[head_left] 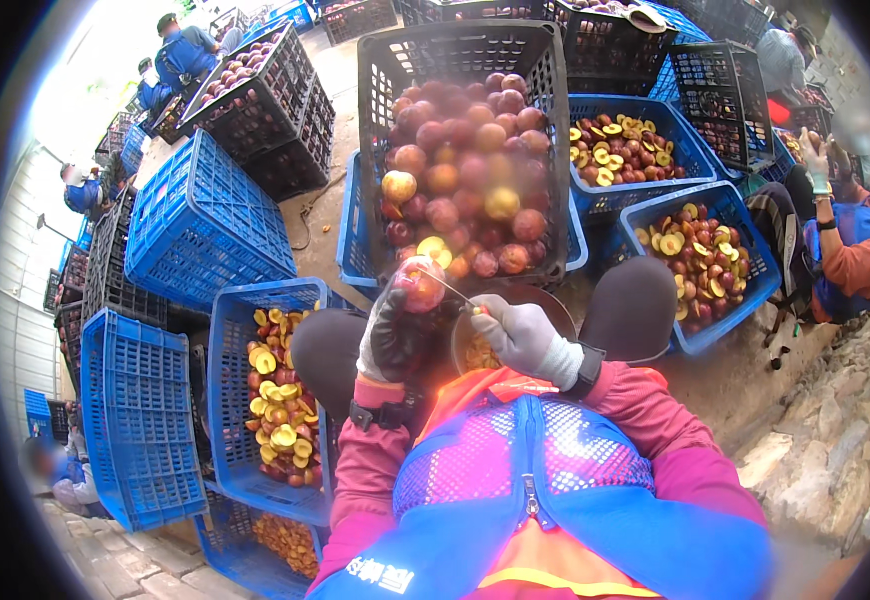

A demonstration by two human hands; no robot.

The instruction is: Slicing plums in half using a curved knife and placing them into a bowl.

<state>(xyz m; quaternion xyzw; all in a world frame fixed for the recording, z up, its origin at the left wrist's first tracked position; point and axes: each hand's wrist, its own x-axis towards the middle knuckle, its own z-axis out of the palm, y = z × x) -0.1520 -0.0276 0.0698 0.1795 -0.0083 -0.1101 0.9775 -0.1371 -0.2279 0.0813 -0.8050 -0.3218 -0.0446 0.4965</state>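
Observation:
In my left hand, which wears a dark-palmed glove, a reddish plum is held up over my lap. My right hand, in a pale grey glove, grips a small knife, its thin blade reaching left against the plum. Just below the hands, between my knees, sits a round bowl, partly hidden by my right hand, with cut pieces in it. Directly ahead a black crate of whole plums leans toward me on a blue crate.
At my left stands a blue crate of halved plums; two more blue crates of halves are at the right. Stacked blue crates and black crates rise at left. A co-worker sits at right, beside rough stones.

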